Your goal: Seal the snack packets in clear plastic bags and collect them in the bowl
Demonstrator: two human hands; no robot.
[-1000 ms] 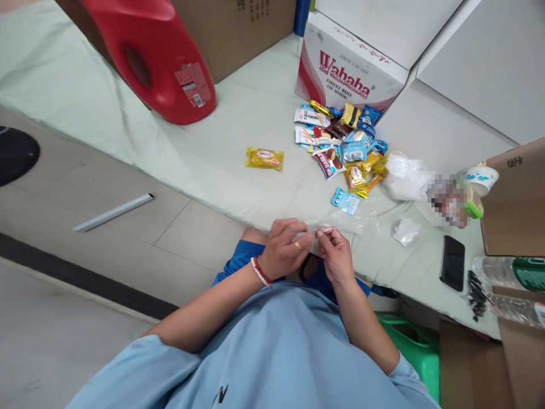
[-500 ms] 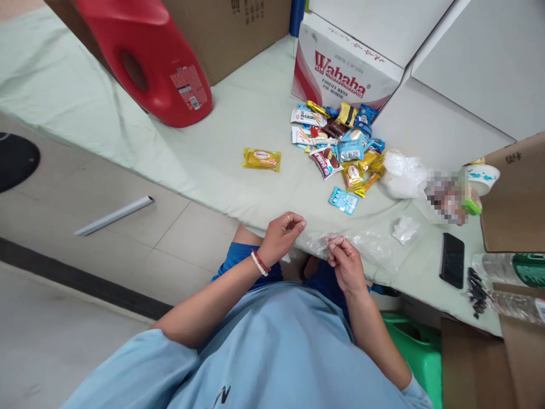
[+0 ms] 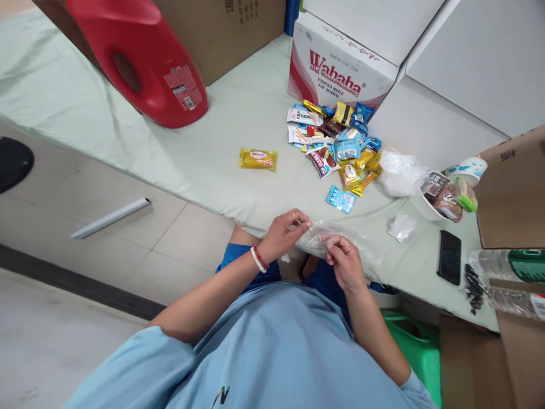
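Observation:
Both my hands pinch a clear plastic bag (image 3: 340,241) at the near edge of the pale green table (image 3: 221,147). My left hand (image 3: 284,233) grips the bag's left edge with closed fingers. My right hand (image 3: 343,258) holds the bag's mouth from below, fingers pressed together. A pile of several wrapped snacks (image 3: 336,142) lies beyond the bag. One yellow snack packet (image 3: 258,159) lies apart to the left, and a small blue packet (image 3: 340,199) sits nearest the bag.
A red jug (image 3: 145,62) stands at the back left, a Wahaha carton (image 3: 340,71) behind the snacks. At right are crumpled plastic (image 3: 400,173), a bowl of packets (image 3: 443,196), a phone (image 3: 449,257), water bottles (image 3: 508,267) and cardboard (image 3: 511,193).
My left hand let go and drew left half a second ago, then came back and pinched the bag's left edge. The bag is now spread wider between both hands.

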